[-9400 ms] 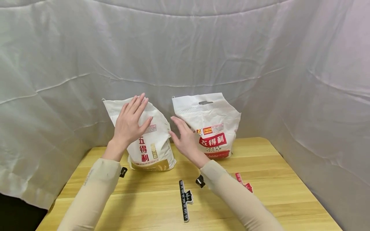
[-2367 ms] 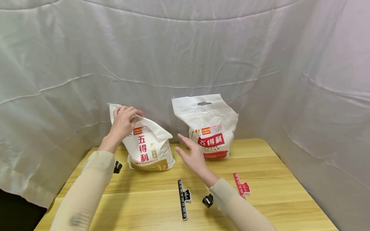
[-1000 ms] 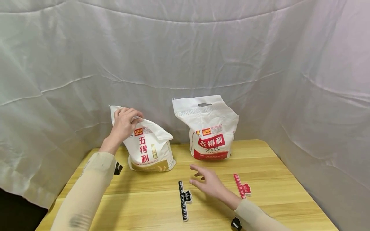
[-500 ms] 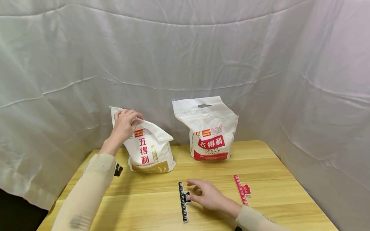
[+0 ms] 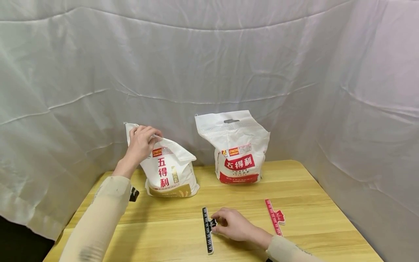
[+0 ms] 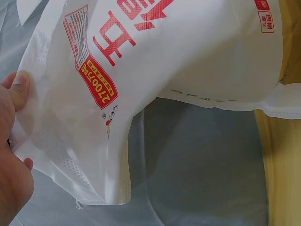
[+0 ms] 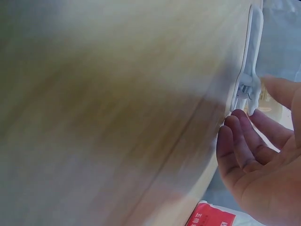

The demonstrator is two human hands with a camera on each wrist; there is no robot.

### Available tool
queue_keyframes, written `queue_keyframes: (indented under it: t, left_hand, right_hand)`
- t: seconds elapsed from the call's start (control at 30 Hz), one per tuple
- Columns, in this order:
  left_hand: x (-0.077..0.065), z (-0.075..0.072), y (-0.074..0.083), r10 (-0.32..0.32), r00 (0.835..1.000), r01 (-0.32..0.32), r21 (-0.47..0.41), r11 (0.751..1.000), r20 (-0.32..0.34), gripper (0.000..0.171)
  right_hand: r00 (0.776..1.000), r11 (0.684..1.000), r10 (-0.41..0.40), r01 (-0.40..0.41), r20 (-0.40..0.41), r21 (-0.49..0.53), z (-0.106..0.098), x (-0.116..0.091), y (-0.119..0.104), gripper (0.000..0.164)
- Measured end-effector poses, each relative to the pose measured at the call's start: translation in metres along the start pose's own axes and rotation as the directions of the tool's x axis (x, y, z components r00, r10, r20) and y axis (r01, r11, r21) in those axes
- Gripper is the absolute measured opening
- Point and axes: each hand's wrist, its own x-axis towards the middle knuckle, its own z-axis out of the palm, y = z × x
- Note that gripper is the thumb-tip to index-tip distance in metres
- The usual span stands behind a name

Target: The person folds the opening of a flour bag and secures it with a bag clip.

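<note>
On the left of the table, a white flour bag point(image 5: 170, 167) with red characters and a gold base band stands with its top folded down. My left hand point(image 5: 141, 143) grips this folded top, thumb in front; the left wrist view shows the thumb pressing the bag point(image 6: 70, 117). Near the front middle lies a long black clip point(image 5: 207, 233) with a piano-key pattern. At its handle, my right hand point(image 5: 234, 223) has thumb and curled fingers on either side. The right wrist view shows the clip's pale edge and spring point(image 7: 245, 89) beside my right hand point(image 7: 263, 150).
A second white flour bag point(image 5: 240, 160) with a red label and a handle slot stands upright at the back right. A similar red clip point(image 5: 274, 216) lies right of my right hand. Grey curtain point(image 5: 209, 65) surrounds the back and sides of the wooden table point(image 5: 314, 203).
Earlier the left bag's top stood up under my flat left hand; now it is folded and held. My right hand has come forward from between the bags down to the black clip.
</note>
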Motion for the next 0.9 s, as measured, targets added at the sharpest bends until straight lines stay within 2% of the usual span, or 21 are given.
queue_keyframes:
  t: [0.33,0.67,0.77,0.9]
  left_hand:
    - [-0.0006,0.0007,-0.0018,-0.012,1.000,0.011,0.007,1.000,0.011,0.011]
    - [-0.0019,0.0017,-0.0020,-0.017,1.000,0.017,0.002,1.000,0.004,0.011]
    - [-0.0019,0.0023,-0.0029,-0.017,1.000,0.017,0.001,1.000,0.001,0.011]
    - [-0.0016,0.0034,-0.0043,-0.010,1.000,0.010,0.002,1.000,-0.005,0.011]
  right_hand:
    - [0.999,0.998,-0.047,0.046,-0.020,-0.034,0.0006,0.0004,-0.0008,0.038]
    - [1.000,0.999,-0.014,0.013,-0.015,-0.046,0.0015,0.0007,-0.0013,0.035]
    - [1.000,1.000,0.008,-0.008,-0.019,-0.020,0.0014,0.0002,-0.0022,0.034]
    - [0.999,0.997,0.043,-0.042,-0.017,0.070,0.0011,-0.0002,-0.0035,0.034]
